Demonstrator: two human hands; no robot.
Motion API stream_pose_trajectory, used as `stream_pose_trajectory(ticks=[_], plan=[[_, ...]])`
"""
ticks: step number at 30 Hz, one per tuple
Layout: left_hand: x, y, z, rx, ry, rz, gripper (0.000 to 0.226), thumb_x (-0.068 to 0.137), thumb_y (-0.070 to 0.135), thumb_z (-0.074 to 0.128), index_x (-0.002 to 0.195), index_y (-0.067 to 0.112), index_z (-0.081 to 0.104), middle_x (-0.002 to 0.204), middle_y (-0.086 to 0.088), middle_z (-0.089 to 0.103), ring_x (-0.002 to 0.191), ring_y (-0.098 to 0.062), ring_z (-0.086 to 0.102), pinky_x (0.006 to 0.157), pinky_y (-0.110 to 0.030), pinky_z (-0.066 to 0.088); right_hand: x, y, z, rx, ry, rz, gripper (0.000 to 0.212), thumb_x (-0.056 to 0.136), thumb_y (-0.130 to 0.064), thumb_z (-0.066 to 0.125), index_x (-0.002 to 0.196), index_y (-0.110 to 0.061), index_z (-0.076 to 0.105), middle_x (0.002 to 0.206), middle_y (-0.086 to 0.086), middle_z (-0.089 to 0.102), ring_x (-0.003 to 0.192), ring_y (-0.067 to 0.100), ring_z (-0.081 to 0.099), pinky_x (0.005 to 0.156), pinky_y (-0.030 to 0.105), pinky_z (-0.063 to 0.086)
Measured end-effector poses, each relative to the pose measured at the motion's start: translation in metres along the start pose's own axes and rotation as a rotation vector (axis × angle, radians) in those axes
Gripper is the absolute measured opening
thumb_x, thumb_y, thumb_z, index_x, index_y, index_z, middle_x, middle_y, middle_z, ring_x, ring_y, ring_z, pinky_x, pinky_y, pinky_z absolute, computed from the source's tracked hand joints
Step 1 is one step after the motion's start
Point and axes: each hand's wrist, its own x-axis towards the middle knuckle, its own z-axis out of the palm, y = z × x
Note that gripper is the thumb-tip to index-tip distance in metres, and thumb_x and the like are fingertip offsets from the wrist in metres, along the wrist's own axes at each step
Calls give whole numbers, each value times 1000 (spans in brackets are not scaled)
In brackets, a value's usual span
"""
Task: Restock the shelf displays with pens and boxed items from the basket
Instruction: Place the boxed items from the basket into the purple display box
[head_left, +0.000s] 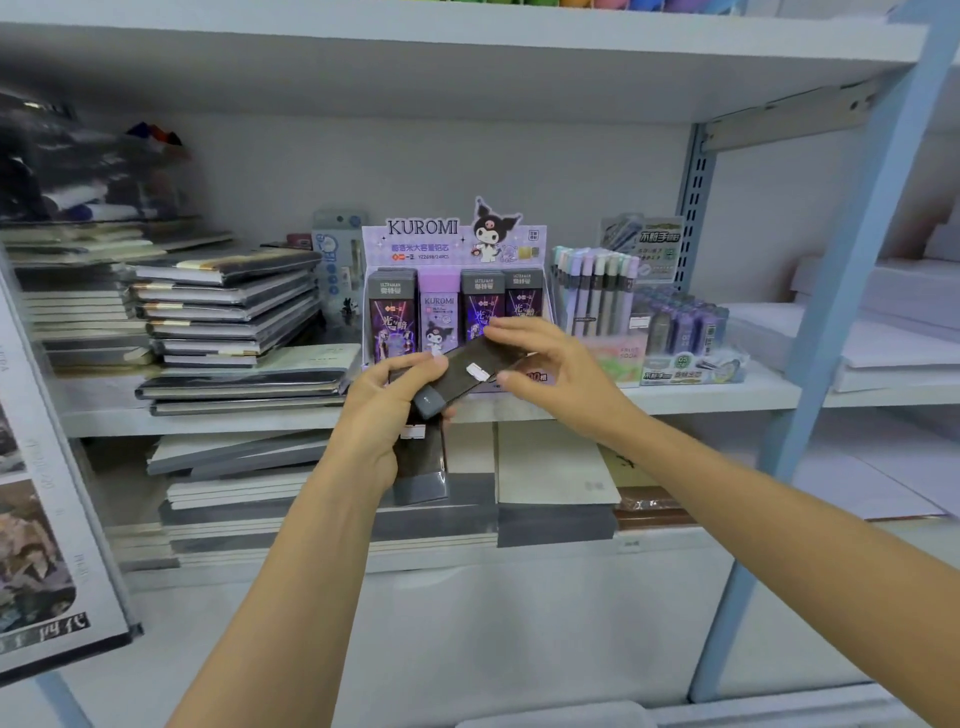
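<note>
In front of the purple Kuromi display box (453, 244) on the middle shelf, my two hands hold dark boxed items. My left hand (387, 410) grips a stack of dark boxes (422, 467) that hangs down below the shelf edge. One dark box with a grey cap and a white label (467, 374) lies slanted between the hands, and my right hand (545, 364) pinches its upper right end. The display holds upright purple and dark boxes (439, 317) in a row.
Stacks of notebooks (228, 312) fill the shelf to the left. A pen display (597, 291) and a tray of small lead cases (680, 332) stand to the right. More notebooks (556, 467) lie on the shelf below. A blue upright post (852, 291) rises at right.
</note>
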Motion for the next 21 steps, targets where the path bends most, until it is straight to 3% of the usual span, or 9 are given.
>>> stream_pose_trajectory(ticks=[3, 5, 9, 12, 16, 19, 21], plan=[[-1, 0, 3, 38, -31, -58, 25, 86, 28, 71, 97, 6, 66, 57, -13, 66, 45, -20, 58, 47, -23, 50, -5, 9, 2, -55, 15, -5, 43, 84, -10, 72, 125, -17, 64, 127, -7, 59, 119, -2, 50, 102, 16, 40], [-5, 2, 5, -33, -63, -94, 34, 88, 41, 65, 95, 8, 68, 63, -12, 68, 46, -20, 59, 48, -23, 52, -7, 10, 3, -54, 45, -8, 35, 84, -14, 73, 119, -17, 68, 119, -7, 63, 110, -5, 52, 94, 9, 40], [-5, 8, 5, -250, -116, -106, 65, 88, 69, 44, 102, 9, 65, 80, -14, 71, 57, -25, 65, 55, -31, 57, -10, 9, 4, 86, 128, 12, 11, 89, -15, 67, 98, -15, 74, 89, 3, 69, 81, 12, 65, 71, 24, 53], [-5, 8, 8, -94, -107, 7, 38, 92, 50, 56, 105, 16, 63, 80, -10, 71, 58, -22, 66, 52, -29, 54, -10, 4, 8, 270, 135, 88, 12, 93, -12, 62, 92, -5, 71, 75, 9, 69, 63, 18, 69, 58, 28, 56], [-9, 0, 9, 95, -165, 142, 13, 91, 24, 66, 102, 20, 63, 78, -6, 73, 58, -19, 67, 53, -27, 55, -13, -1, 13, 386, 49, 136, 12, 95, -15, 59, 89, -12, 70, 77, 6, 70, 59, 17, 67, 51, 23, 52], [-10, -2, 6, 146, -153, 170, 10, 92, 21, 65, 99, 16, 61, 74, -6, 71, 52, -19, 64, 49, -24, 52, -15, -3, 11, 368, -9, 164, 11, 94, -20, 60, 96, -15, 69, 86, 4, 72, 71, 14, 68, 61, 25, 54], [-10, -3, 6, 185, -170, 179, 11, 92, 19, 65, 100, 12, 61, 73, -8, 69, 51, -20, 62, 48, -23, 49, -12, -4, 9, 308, 27, 161, 10, 93, -22, 61, 103, -21, 66, 95, 4, 71, 87, 15, 67, 80, 34, 56]])
